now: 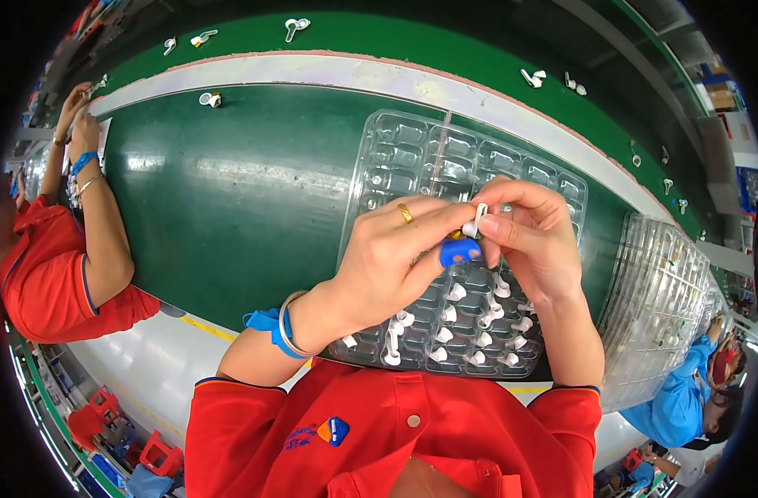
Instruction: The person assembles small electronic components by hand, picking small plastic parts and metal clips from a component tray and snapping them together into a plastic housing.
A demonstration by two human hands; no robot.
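Above a clear plastic tray (387, 181), my two hands meet around a small white earbud piece (480, 214) with a stem. My left hand (387, 261), wearing a gold ring and a blue finger cover, pinches it from the left. The thumb and fingertips of my right hand (533, 236) close on it from the other side. Between the fingers shows a bit of yellow, too small to make out. Several white earbud pieces (449, 314) lie in the tray's near pockets; my hands hide part of its middle.
A stack of clear trays (653, 290) stands at the right. One earbud piece (210, 100) lies on the green table (229, 207) at the far left. Beyond a pale rail (312, 68) runs a green belt (445, 60) with scattered earbud pieces. A co-worker's arm (105, 224) is at the left.
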